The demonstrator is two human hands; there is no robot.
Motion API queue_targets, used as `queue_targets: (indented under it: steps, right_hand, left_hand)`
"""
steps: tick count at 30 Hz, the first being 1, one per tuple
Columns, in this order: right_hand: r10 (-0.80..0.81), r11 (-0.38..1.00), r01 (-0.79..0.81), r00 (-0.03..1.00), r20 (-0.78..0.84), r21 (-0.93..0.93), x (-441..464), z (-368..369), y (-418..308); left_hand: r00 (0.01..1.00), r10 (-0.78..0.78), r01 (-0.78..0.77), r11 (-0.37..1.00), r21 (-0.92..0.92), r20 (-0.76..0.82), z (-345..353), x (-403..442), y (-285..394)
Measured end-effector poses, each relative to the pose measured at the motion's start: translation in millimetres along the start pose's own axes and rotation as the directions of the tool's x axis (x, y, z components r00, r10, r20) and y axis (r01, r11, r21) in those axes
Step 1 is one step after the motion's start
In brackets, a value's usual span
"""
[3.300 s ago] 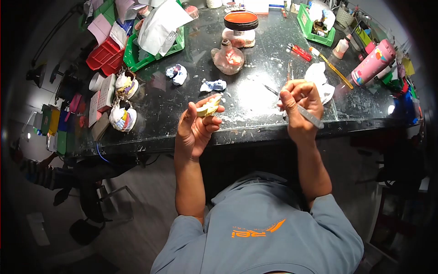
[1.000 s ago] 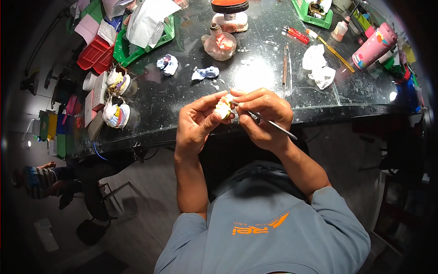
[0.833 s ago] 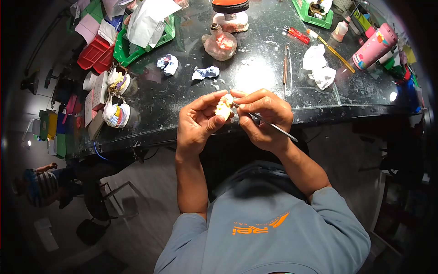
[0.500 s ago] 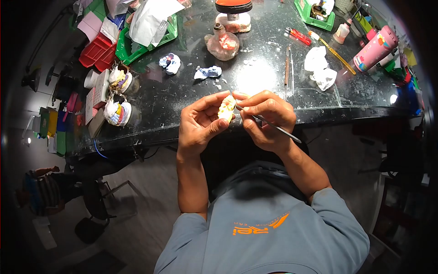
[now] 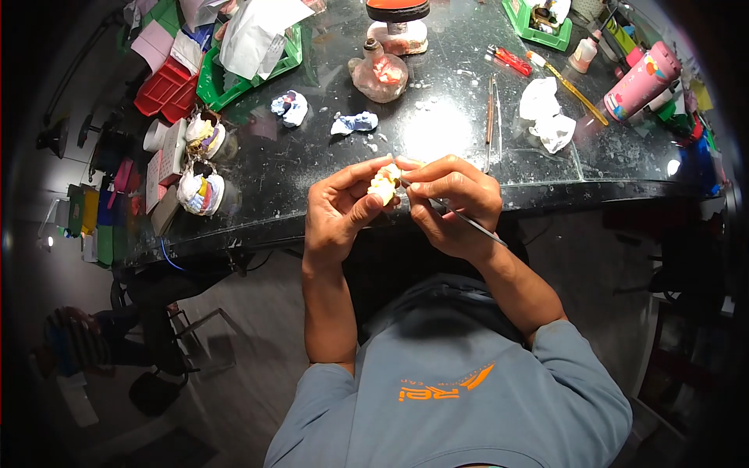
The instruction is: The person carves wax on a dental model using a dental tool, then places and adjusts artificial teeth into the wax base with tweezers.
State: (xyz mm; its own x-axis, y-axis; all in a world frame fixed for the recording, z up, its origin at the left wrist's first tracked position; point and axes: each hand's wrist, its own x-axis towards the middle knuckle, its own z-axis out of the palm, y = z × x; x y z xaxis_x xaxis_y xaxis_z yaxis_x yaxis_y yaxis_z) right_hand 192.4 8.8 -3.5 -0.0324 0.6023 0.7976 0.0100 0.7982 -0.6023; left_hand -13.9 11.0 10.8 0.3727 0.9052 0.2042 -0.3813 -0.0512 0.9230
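Observation:
A small pale yellow dental cast with tooth-like bumps is pinched between the thumb and fingers of my left hand, over the table's front edge. In my right hand is a thin metal carving tool, gripped like a pen. Its tip end reaches the right side of the cast; whether it touches is too small to tell. Beyond my hands lie a bluish-white putty piece and a rounder putty lump.
On the left stand two dental models beside small boxes. A glass spirit lamp is at the back, with green bins to its left. Rightward lie slim tools, crumpled tissue and a pink bottle. A person is at far left.
The cast has turned slightly and shifted a little left in my left hand. My right hand and the carving tool have moved slightly left. The person at far left has shifted.

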Motion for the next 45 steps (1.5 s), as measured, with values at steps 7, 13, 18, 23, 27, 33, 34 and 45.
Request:
queue_targets:
  steps: [7,13,18,23,27,33,34,45]
  right_hand:
    - [-0.025,0.998,0.024,1.0,-0.019,-0.055,1.1,3.3,-1.4]
    - [-0.031,0.999,0.031,0.999,-0.006,-0.045,1.5,2.5,-3.3]
    - [-0.026,0.999,0.026,1.0,-0.011,-0.027,1.5,1.7,-4.4]
    - [-0.015,0.998,0.014,1.0,-0.026,-0.054,-0.3,3.9,-2.3]
    - [-0.033,0.996,0.034,0.999,0.018,-0.082,-1.2,1.1,-3.3]
    - [-0.008,0.998,0.005,0.999,-0.044,-0.07,-1.5,4.6,-4.4]
    - [-0.012,0.997,0.009,0.999,-0.04,-0.078,-2.1,4.7,-3.2]
    - [-0.012,0.999,0.01,0.999,-0.033,-0.05,-1.9,4.5,-4.8]
  left_hand:
    - [1.0,-0.003,0.003,1.0,0.011,0.002,0.1,0.5,0.3]
    - [1.0,-0.003,0.003,1.0,0.02,-0.002,0.4,1.0,0.7]
    - [1.0,0.005,-0.005,1.0,0.023,-0.002,0.8,0.1,0.1]
    - [1.0,-0.006,0.006,1.0,0.026,0.003,-0.5,-0.1,0.8]
    - [1.0,0.0,0.0,0.999,0.041,-0.004,2.0,0.7,3.1]
    - [1.0,-0.009,0.008,0.999,0.042,0.011,-3.7,-0.7,-0.1]
    - [1.0,-0.014,0.014,0.999,0.037,0.009,-3.7,-0.8,-0.1]
    - [1.0,0.015,-0.015,1.0,-0.013,0.019,-0.2,-0.1,-0.6]
